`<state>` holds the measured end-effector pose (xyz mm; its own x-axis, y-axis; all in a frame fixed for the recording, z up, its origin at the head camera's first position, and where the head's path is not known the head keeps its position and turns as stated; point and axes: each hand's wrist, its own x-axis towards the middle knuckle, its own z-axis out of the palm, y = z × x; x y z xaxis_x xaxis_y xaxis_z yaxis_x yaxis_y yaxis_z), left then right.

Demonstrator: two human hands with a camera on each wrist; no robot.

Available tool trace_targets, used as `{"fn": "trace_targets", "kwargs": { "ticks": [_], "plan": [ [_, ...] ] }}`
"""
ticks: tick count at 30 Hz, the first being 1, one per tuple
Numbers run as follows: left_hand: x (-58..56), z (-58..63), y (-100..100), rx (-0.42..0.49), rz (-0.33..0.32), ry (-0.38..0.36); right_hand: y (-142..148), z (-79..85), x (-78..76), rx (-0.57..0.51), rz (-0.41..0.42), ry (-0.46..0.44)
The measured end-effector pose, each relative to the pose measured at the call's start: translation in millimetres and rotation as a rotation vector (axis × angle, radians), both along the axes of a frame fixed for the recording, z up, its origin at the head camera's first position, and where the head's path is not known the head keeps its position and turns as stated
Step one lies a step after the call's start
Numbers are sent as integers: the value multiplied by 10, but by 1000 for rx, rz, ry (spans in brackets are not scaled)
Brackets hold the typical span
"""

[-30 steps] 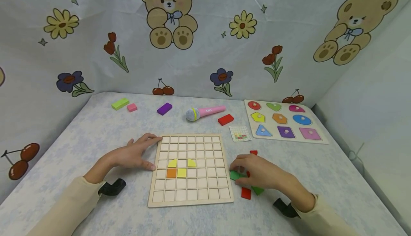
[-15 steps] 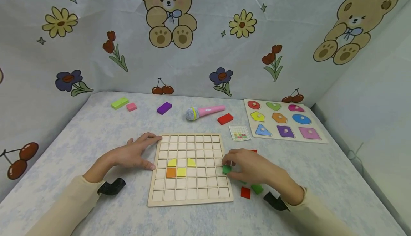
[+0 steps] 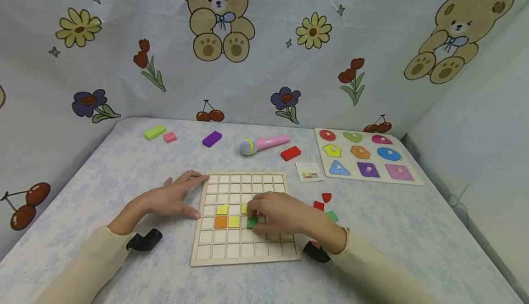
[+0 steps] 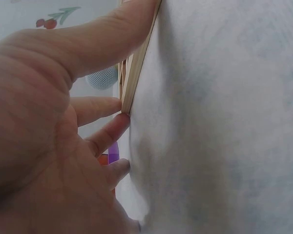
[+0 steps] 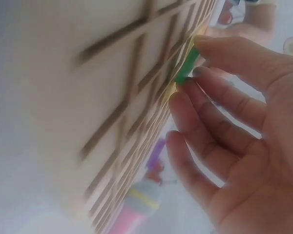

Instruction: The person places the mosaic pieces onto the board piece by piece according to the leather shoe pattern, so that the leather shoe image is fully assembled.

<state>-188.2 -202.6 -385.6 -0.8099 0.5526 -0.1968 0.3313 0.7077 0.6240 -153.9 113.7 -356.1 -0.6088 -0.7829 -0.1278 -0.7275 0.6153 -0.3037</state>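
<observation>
A wooden grid board (image 3: pixel 245 262) lies on the table. My left hand (image 3: pixel 167 201) rests at its left side, thumb and fingertips against the edge, as the left wrist view also shows. Over the middle of the grid, my right hand (image 3: pixel 283 214) pinches a small green tile (image 3: pixel 252 222) between thumb and fingers, right at a cell beside a square yellow tile (image 3: pixel 233 222). An orange tile (image 3: pixel 221 222) sits left of that one. Above them are a cut-corner yellow tile (image 3: pixel 222 209) and another yellow tile (image 3: pixel 244 208), partly hidden by my right fingers.
Right of the board lie a green tile (image 3: pixel 332 216) and red tiles (image 3: pixel 318 205), some behind my forearm. Farther back are a pattern card (image 3: pixel 309 172), a knobbed shape puzzle (image 3: pixel 351 152), a pink toy microphone (image 3: pixel 266 144), and red (image 3: pixel 291 153), purple (image 3: pixel 212 139), pink and lime blocks.
My right hand has picked up the green tile from the pile right of the board and carried it left over the middle of the grid. My left hand has stayed in place.
</observation>
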Motion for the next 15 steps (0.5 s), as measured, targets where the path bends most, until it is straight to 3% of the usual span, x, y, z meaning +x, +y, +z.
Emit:
{"fn": "trace_targets", "kwargs": {
  "ticks": [7, 15],
  "plan": [
    [12, 27, 3, 12, 1, 0, -347, 26, 39, -9, 145, 43],
    [18, 24, -10, 13, -13, 12, -585, 1, 93, 17, 212, 37]
  ]
}}
